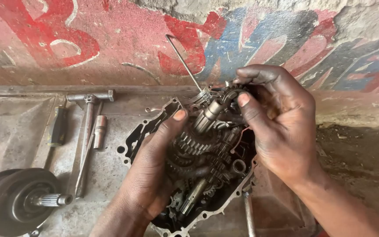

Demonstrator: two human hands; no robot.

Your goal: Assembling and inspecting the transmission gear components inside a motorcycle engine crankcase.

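Nearest the camera, at the lower left corner, a dark round clutch assembly (16,199) with a splined shaft sticking out of its middle lies on the grimy metal counter (14,127). Just right of it, at the centre of the view, an open engine crankcase half (148,125) sits on the counter, its rim ringed with bolt holes and its hollow packed with greasy gears. The left hand (154,171) comes up from the bottom edge and rests against the gear cluster (198,147) inside the case, its fingers (178,116) stretched out and laid flat rather than curled, the thumb tip pressing near the upper rim. The right hand (273,123) reaches in from the lower right, and its thumb and forefinger are pinched shut on a small toothed gear (231,94) at the top of a transmission shaft (209,114) that stands tilted up out of the cluster. A thin metal rod (183,61) rises from beside that shaft and leans toward the upper left. Farther left on the counter, well apart from the case, lie a long T-handle wrench (88,131), a short socket (99,131) just beside it, and a dark-handled tool (58,126). Behind everything runs a rough wall (110,39) painted with large red and blue lettering.
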